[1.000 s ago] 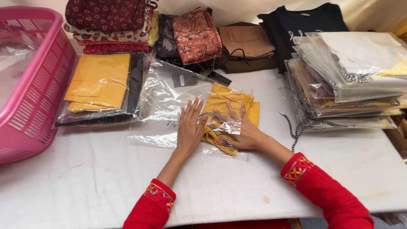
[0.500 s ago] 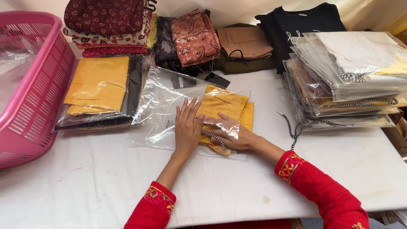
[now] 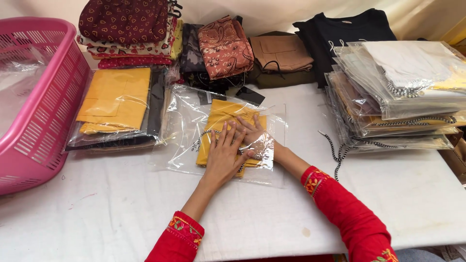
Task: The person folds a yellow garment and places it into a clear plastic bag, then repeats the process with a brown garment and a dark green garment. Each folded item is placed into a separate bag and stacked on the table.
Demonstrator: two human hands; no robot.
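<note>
A folded mustard-yellow garment (image 3: 223, 112) lies inside a clear plastic bag (image 3: 187, 121) flat on the white table (image 3: 121, 213). My left hand (image 3: 224, 155) rests flat on top of the bag over the garment, fingers spread. My right hand (image 3: 255, 136) reaches in from the bag's right side and lies on the garment, partly veiled by the glossy plastic. Neither hand grips anything. Both of my sleeves are red with embroidered cuffs.
A pink slatted basket (image 3: 53, 111) holding clear plastic stands at the left. A bagged yellow garment stack (image 3: 114, 99) lies beside it. Folded fabrics, maroon (image 3: 124, 22), rust (image 3: 223, 46), brown (image 3: 281, 53) and black (image 3: 344, 31), line the back. Several bagged garments (image 3: 403, 92) are piled at the right.
The yellow garment has slid leftward, deeper into the clear bag, with both hands following it. My left hand now lies flat on top.
</note>
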